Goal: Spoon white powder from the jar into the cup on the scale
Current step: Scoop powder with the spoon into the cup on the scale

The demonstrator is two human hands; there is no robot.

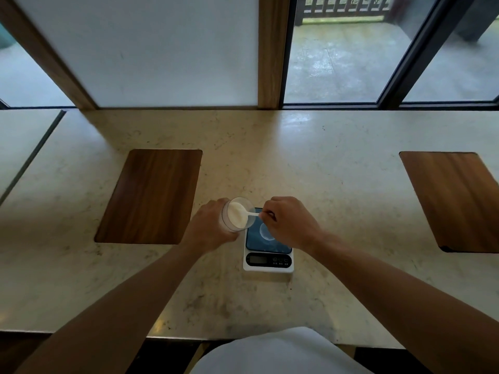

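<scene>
Left hand [209,228] wrapped around clear jar [237,215] tilted toward the scale [268,248], right hand [290,221] pinching white spoon [249,215] dipped in the powder [237,217], faint clear cup [266,231] sat on the platform, pale stone counter [337,171].

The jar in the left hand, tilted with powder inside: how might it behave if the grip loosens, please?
The jar looks like clear, thin plastic, so probably light. It is round, so it may roll if dropped. Tilted with its mouth open, its powder would likely spill beside the scale.
</scene>
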